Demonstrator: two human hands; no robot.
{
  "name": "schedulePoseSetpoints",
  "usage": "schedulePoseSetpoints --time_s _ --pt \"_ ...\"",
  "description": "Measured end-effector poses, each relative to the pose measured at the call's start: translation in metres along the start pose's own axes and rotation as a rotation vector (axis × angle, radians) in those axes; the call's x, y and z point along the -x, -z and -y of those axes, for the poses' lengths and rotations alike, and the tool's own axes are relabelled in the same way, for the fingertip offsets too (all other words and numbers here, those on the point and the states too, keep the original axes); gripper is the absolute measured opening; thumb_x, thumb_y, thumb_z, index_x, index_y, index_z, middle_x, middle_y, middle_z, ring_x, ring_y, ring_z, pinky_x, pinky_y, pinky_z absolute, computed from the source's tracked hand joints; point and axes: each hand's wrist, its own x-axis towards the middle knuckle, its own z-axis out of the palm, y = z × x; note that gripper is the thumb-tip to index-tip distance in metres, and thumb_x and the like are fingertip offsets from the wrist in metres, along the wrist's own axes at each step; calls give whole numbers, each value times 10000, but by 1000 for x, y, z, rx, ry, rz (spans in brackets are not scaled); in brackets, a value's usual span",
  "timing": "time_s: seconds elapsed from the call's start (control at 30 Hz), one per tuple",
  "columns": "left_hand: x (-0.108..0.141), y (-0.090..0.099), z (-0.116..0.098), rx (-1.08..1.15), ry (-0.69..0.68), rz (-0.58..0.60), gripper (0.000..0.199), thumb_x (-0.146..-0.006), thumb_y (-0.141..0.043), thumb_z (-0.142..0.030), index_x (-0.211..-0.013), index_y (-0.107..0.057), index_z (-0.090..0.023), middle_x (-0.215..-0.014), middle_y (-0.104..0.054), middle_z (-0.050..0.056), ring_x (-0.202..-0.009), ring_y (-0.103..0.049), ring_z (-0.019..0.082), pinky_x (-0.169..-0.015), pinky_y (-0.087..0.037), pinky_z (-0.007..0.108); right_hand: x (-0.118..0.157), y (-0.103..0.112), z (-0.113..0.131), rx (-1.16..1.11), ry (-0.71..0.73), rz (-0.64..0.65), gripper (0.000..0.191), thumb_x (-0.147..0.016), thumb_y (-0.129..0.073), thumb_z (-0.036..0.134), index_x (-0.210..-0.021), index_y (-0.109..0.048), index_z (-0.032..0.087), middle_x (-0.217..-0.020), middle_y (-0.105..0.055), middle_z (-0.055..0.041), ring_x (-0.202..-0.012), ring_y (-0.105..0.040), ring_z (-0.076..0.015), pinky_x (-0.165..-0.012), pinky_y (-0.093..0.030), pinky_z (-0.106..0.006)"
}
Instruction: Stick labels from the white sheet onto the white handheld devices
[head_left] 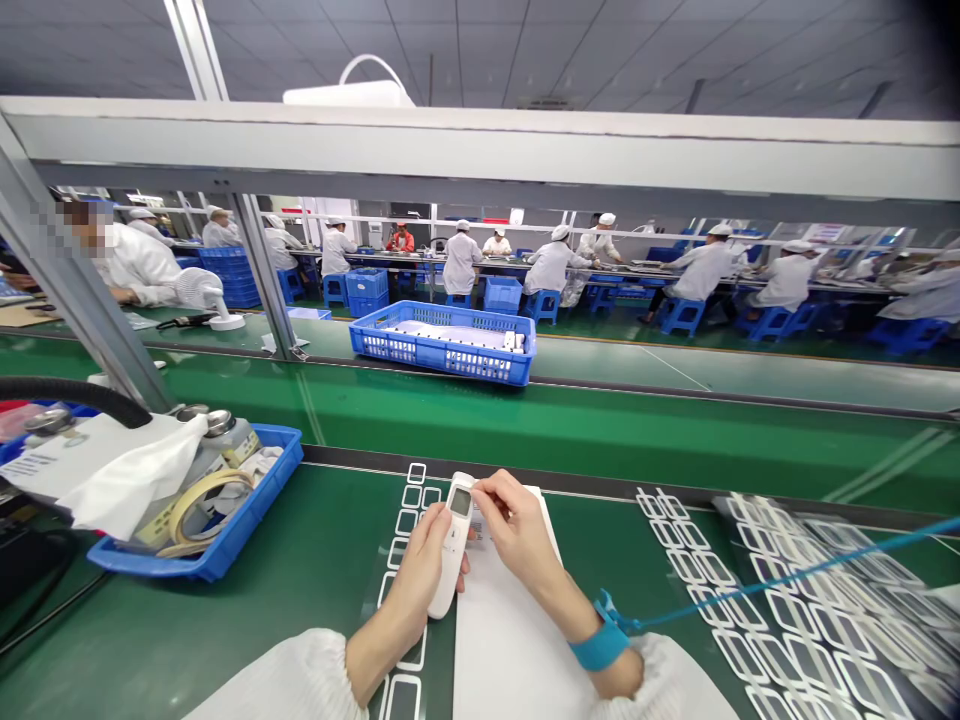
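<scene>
My left hand (416,570) is wrapped around a white handheld device that looks like a remote control (450,560), with a small grey screen and buttons on its front. It is held upright at a slight tilt. At the upper right corner of that screen, my right hand (517,525) has thumb and forefinger pinched together; whatever is between them is hidden. Under the hands lies a stack of white paper (510,640). Left of the paper, a clear sheet of white-edged rectangular stickers (406,690) is partly covered by my left arm. A blue wrist strap (602,645) circles my right wrist.
More sticker sheets (795,610) spread on the green table at right, crossed by the strap's blue cord (787,575). A blue tray (225,560) holds bottles and tape at left. A blue basket (480,365) stands beyond the green conveyor belt (585,430). Co-workers sit further back.
</scene>
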Motion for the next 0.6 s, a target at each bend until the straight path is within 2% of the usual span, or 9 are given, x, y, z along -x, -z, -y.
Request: schedulePoseSetpoints --time_s 0.1,0.2,0.3,0.4,0.53,0.6 --pt "0 0 -1 -13 -2 -33 420 -765 -522 -604 -866 -500 -198 -579 -569 -27 -407 -482 96 -405 -385 207 4 1 -3 115 178 24 209 -936 -428 212 -933 -634 178 -815 -542 -56 -667 -513 -148 -576 -401 -259" --pt "0 -1 -2 -16 18 -65 449 -780 -500 -592 -969 -495 -184 -531 -554 -38 -397 -472 107 -402 -376 210 6 4 -8 261 346 48 243 -926 -418 163 -1066 -617 161 -868 -557 -82 -686 -528 -159 -588 -421 -276" --pt "0 -1 -3 -14 7 -65 444 -793 -485 -575 -994 -483 -179 -553 -571 -31 -396 -467 106 -400 -375 214 5 7 -9 330 418 81 277 -913 -425 142 -1117 -612 159 -893 -574 -93 -719 -540 -174 -611 -434 -294" --pt "1 -3 -6 -23 -20 -41 406 -795 -474 -576 -895 -490 -183 -631 -593 -12 -396 -463 87 -387 -367 210 1 9 -7 171 305 77 245 -922 -435 184 -1029 -655 185 -864 -571 -71 -716 -549 -163 -595 -439 -276" --pt "6 -7 -9 -26 -6 2 417 -789 -473 -598 -806 -486 -182 -674 -592 -1 -399 -455 70 -378 -359 201 -7 8 -9 -2 16 -12 202 -888 -512 303 -920 -672 183 -910 -602 -73 -768 -576 -173 -622 -453 -276" --pt "8 -8 -9 -43 0 20 430 -794 -465 -605 -811 -497 -176 -651 -577 -9 -387 -443 64 -373 -350 196 -9 6 -13 -70 -119 -1 221 -842 -569 359 -919 -667 176 -943 -631 -83 -820 -594 -195 -679 -473 -295"
